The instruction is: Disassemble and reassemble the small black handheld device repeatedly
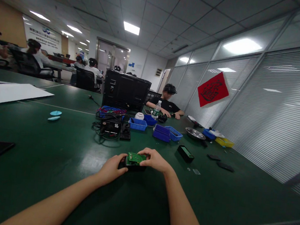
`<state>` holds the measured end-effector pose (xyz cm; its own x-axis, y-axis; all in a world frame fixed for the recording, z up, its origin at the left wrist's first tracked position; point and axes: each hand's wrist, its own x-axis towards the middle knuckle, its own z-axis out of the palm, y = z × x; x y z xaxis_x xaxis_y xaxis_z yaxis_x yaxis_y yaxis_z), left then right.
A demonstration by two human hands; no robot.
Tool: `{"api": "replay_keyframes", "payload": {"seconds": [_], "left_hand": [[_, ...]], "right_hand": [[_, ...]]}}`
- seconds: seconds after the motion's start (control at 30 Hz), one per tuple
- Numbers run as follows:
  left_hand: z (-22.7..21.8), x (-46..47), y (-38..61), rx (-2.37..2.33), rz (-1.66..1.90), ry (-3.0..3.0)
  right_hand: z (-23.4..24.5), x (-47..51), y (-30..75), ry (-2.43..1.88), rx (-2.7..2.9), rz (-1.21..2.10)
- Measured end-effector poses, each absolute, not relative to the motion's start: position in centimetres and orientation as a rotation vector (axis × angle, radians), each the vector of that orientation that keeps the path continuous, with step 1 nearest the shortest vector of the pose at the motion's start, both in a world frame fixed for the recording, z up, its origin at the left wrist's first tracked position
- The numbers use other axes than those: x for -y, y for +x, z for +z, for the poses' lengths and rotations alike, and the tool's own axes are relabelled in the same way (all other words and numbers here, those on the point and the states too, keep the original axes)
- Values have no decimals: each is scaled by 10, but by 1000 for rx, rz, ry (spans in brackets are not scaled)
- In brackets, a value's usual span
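A green circuit board (135, 157) sits slightly tilted over a black case (133, 167) on the green table. My left hand (111, 167) grips the left end of the black case between thumb and fingers. With thumb and fingers closed on its right end, my right hand (153, 160) holds the circuit board. The inside of the case is mostly hidden under the board. To the right lies a second black case (185, 153) with a green board showing in its top.
Beyond my hands stand a black power supply with cables (110, 127), blue bins (137, 124) and a large monitor (126, 90). A metal dish (195, 133) and dark flat covers (225, 166) lie on the right. Across the table sits a person (172, 104) near a water bottle (156, 109).
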<state>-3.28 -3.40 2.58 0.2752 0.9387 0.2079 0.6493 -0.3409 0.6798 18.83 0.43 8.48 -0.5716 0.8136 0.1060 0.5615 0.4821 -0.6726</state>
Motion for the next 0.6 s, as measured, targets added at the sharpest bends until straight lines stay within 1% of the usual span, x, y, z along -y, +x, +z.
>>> {"api": "replay_keyframes", "payload": {"seconds": [0.37, 0.6], "left_hand": [[29, 35, -33, -1440, 797, 2069], [31, 36, -33, -1424, 795, 2068]], "right_hand": [[77, -7, 182, -1108, 2387, 776], [76, -7, 186, -1085, 2389, 833]]}}
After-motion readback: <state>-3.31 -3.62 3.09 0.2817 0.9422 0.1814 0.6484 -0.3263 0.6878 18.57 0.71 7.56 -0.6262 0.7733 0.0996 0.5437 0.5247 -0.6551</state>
